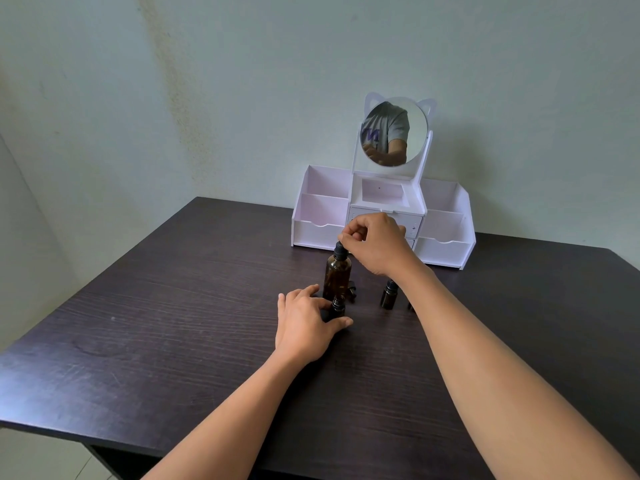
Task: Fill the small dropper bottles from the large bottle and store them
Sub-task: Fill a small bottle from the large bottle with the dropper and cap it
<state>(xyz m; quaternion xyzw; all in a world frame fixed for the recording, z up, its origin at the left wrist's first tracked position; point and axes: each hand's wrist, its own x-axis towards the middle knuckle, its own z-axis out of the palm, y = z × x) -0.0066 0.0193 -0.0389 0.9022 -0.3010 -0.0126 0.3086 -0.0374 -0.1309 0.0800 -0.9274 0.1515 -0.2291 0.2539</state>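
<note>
Amber large bottle [337,276], dark wood-grain table [173,306], pale pink-white organizer [446,251].

Left hand [306,329]: low, palm down, fingers curled round small bottle [337,305].
Right hand [377,245]: raised, fingertips pinching dropper cap [340,249].
Forearms [485,362]: bare, stretched forward.
</note>
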